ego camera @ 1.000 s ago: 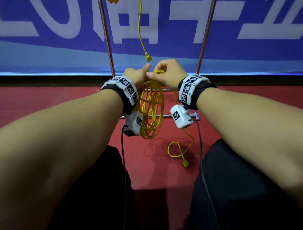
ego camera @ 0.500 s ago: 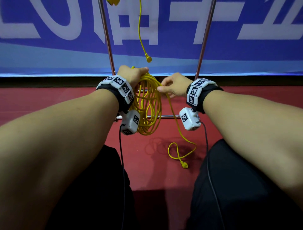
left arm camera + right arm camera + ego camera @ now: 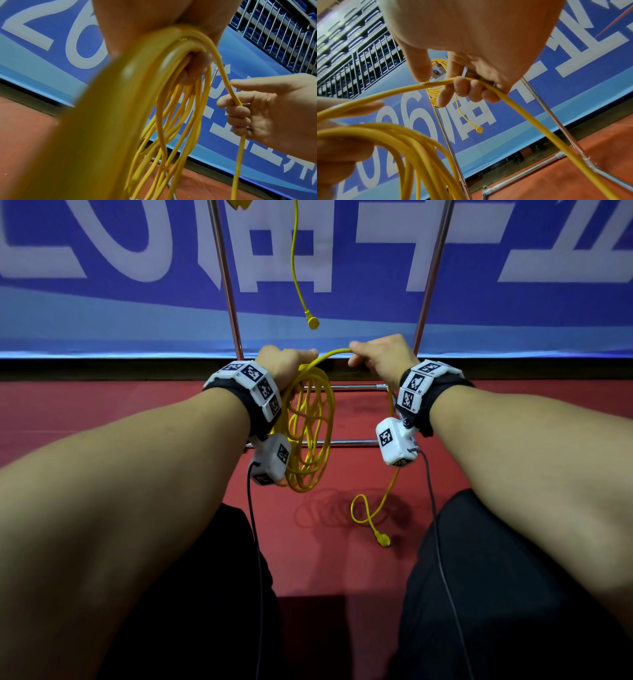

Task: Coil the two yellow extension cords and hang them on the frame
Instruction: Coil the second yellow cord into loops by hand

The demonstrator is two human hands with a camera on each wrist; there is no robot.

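My left hand (image 3: pixel 286 364) grips the top of a coil of yellow extension cord (image 3: pixel 310 436); its several loops hang below the fist (image 3: pixel 193 70). My right hand (image 3: pixel 380 359) holds the loose run of the same cord (image 3: pixel 513 100), fingers curled round it (image 3: pixel 238 112). From there the tail drops to the red floor and ends in a yellow plug (image 3: pixel 383 540). The other yellow cord (image 3: pixel 436 86) hangs coiled high on the metal frame (image 3: pixel 224 278), its plug (image 3: pixel 312 322) dangling above my hands.
The frame's two chrome uprights (image 3: pixel 433 268) and low crossbars (image 3: pixel 356 442) stand just behind my hands on the red floor. A blue banner wall (image 3: pixel 137 302) runs behind. My dark-trousered knees (image 3: pixel 496 577) flank a strip of floor below.
My right hand moved away from the left, dropped low along the cord, then rose again, drawing a fresh arc of cord between the hands. The plug slid across the floor.
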